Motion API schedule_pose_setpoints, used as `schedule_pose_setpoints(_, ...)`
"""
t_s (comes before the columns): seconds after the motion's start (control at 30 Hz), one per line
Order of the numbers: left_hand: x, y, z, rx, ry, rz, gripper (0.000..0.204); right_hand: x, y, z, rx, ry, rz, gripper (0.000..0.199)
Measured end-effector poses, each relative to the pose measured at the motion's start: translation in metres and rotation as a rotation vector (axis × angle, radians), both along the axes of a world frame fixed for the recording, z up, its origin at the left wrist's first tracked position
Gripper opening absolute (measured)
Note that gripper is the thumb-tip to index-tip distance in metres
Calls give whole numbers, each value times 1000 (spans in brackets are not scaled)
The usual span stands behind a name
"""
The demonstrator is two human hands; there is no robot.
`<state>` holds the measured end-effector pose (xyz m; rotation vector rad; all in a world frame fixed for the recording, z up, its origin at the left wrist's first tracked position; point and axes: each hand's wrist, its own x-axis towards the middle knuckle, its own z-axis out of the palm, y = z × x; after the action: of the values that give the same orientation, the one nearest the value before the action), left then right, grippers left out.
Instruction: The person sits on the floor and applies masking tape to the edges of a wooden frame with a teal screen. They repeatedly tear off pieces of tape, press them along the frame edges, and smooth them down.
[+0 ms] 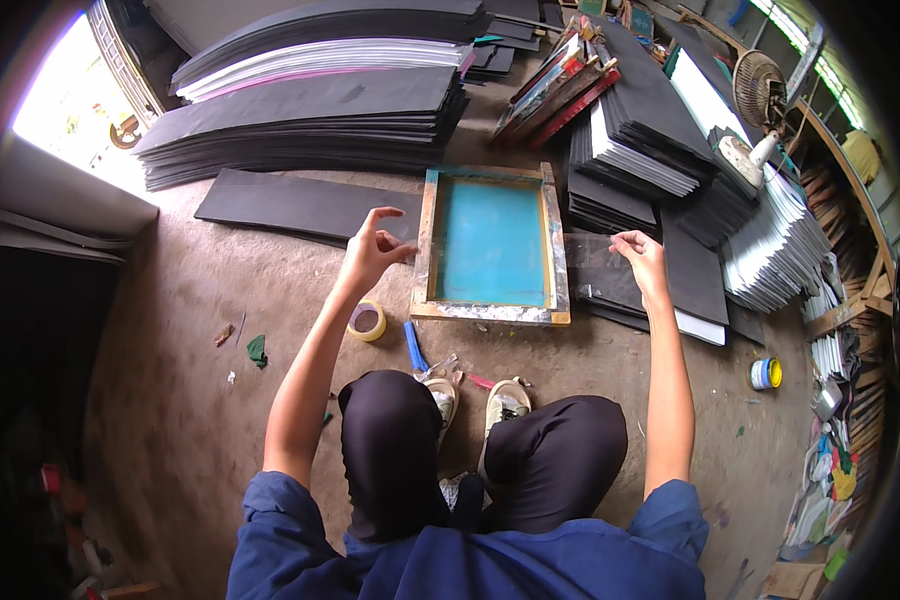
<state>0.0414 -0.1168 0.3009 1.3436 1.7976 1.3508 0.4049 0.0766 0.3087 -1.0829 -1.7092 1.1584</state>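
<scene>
A wooden screen-printing frame (421, 262) with teal mesh (492, 240) lies in front of me. A strip of clear film (588, 250), perhaps tape, stretches across it between my hands. Just off the frame's right side, my right hand (642, 262) pinches one end of the strip. My left hand (368, 258) is left of the frame, its index finger and thumb curved around the other end; the exact grip is hard to make out. A yellowish tape roll (367, 321) lies on the floor below my left hand.
Stacks of black sheets (300, 115) stand at the back left, more sheets (660, 120) at the right. Leaning frames (555, 90) are behind. A blue piece (415, 346) and red-handled tool (481, 381) lie by my shoes. Right are a paint can (766, 374) and fan (759, 88).
</scene>
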Motion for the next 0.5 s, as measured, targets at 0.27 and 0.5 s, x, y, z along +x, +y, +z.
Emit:
schedule_pose_setpoints(0.27,0,23,-39,-94,-294,41,20,-14,22,-45,106,-84,-177,12)
schedule_pose_setpoints(0.5,3,62,-118,35,-183,252,28,-25,41,-94,595,-564,-374,12)
